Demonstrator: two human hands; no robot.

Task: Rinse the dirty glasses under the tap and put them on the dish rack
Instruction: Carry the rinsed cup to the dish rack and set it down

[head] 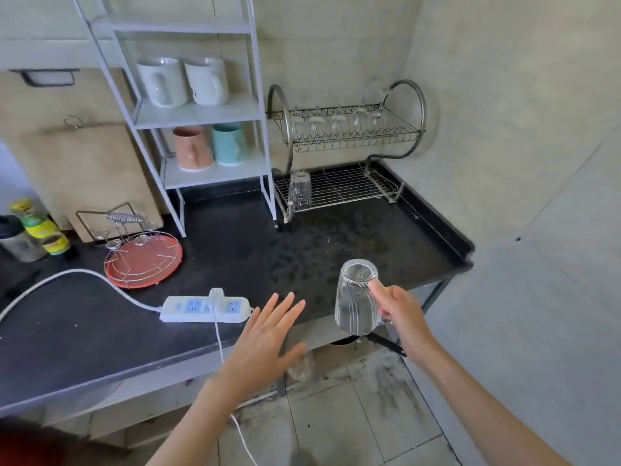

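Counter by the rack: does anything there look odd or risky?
Yes. The black counter in front of the rack is speckled with water drops, and a power strip with a plug in it lies on the same counter close by.

Two tumblers [357, 297] [299, 193], four mugs [163, 81] [205, 81] [193, 148] [229, 143], five hanging stemmed glasses [336, 121], one power strip [205, 309].

A clear ribbed glass tumbler [357, 297] is held upside down, base up and mouth down, above the front edge of the dark desk [201, 250]. A second tumbler [299, 190] stands inverted on the left end of the two-tier wire dish rack's [346, 188] lower shelf. Several stemmed glasses [336, 121] sit in the upper tier.
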